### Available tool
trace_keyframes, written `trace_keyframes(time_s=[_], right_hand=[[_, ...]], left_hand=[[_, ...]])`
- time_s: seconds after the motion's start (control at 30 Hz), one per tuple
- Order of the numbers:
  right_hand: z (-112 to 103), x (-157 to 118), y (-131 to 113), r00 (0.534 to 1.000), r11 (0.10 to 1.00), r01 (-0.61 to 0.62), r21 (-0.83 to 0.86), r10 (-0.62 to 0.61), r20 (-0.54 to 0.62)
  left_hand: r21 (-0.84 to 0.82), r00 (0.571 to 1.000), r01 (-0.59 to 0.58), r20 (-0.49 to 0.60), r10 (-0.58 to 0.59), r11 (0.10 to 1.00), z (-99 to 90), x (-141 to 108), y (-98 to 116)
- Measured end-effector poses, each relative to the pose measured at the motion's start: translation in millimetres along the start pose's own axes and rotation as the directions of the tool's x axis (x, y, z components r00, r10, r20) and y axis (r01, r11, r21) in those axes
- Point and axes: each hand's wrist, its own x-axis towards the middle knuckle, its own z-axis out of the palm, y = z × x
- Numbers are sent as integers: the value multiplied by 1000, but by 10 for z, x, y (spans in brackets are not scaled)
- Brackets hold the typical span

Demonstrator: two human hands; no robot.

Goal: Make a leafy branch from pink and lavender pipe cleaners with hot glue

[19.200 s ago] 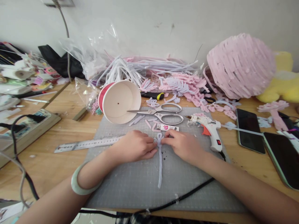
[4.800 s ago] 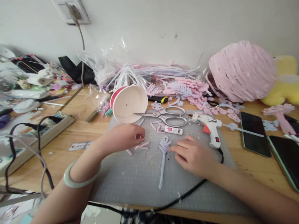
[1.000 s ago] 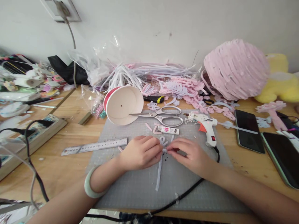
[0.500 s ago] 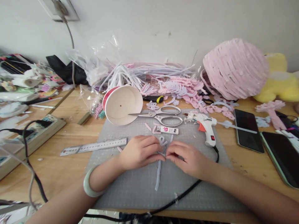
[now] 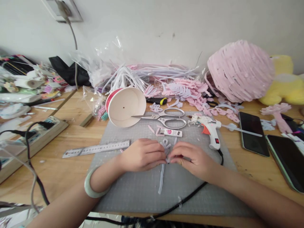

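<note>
Both hands meet over the grey cutting mat (image 5: 133, 193). Between them is a pale blue fuzzy stem (image 5: 161, 180), looped at the top, with one length hanging toward me. My left hand (image 5: 144, 155), with a pale bangle on its wrist, has its fingers closed on the stem. From the other side, my right hand (image 5: 190, 158) pinches it with thumb and fingers. Fingers partly hide the middle of the piece. Just beyond lie a small white tube (image 5: 174, 132), short pink pieces (image 5: 151, 129) and silver scissors (image 5: 166, 117).
A steel ruler (image 5: 95, 149) and paper bowl (image 5: 123, 109) lie left. To the right are a glue gun (image 5: 211, 129), its black cable, and two phones (image 5: 253, 133). Fuzzy stems (image 5: 125, 77) and a pink wrapped ball (image 5: 241, 71) stand behind; a power strip (image 5: 40, 139) is far left.
The fingers of my left hand have curled in more around the stem, and more of its loops shows above them. The whole view has shifted slightly.
</note>
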Motion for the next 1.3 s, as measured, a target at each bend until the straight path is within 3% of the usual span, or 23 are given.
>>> trace_keyframes(time_s=[0.07,0.13,0.2,0.27,0.33,0.43,0.57,0.63,0.7,0.77,0.83,0.87,0.93,1.03,1.17,1.3], right_hand=[[-146,10,-17,997,990,-47,-132,38,-65],[-358,-5,-33,974,906,-215,-365,171,-150],[-579,-61,-17,874,639,-481,-600,400,-275],[-742,-150,49,748,397,-616,-681,565,-348],[-817,-244,155,687,328,-656,-680,632,-359],[-821,-333,330,665,363,-690,-626,658,-352],[-800,-337,466,659,498,-746,-442,645,-386],[-785,-310,454,615,605,-781,-156,701,-361],[-755,-281,389,594,655,-721,226,752,-285],[-717,-265,296,638,653,-586,480,737,-224],[-679,-271,208,707,698,-500,512,671,-225],[-661,-281,170,728,744,-496,447,637,-253],[-622,-306,109,727,811,-551,197,582,-364],[-543,-336,42,754,768,-607,-205,476,-452],[-417,-346,-3,893,690,-449,-568,317,-320],[-333,-350,14,954,565,-298,-769,204,-220]], left_hand=[[11,1000,18,9,-18,1000,-8,-9,-30],[6,998,53,24,-53,999,-23,-15,-65],[-35,994,98,49,-96,995,-44,-18,-100],[-103,989,134,83,-126,986,-65,-19,-129],[-162,983,150,125,-131,975,-72,-23,-148],[-203,975,146,194,-107,968,-55,-34,-165],[-209,957,159,272,-99,965,-28,-44,-189],[-216,949,179,294,-111,960,-27,-43,-203],[-230,944,203,305,-127,952,-31,-39,-215],[-248,941,218,309,-136,944,-33,-33,-222],[-263,942,228,303,-144,937,-30,-27,-223],[-272,943,235,297,-151,933,-27,-24,-223],[-288,942,256,288,-172,923,-19,-20,-219],[-306,936,295,285,-208,905,-14,-18,-216],[-334,922,337,305,-237,880,-24,-15,-231],[-357,907,379,328,-266,854,-39,-11,-246]])
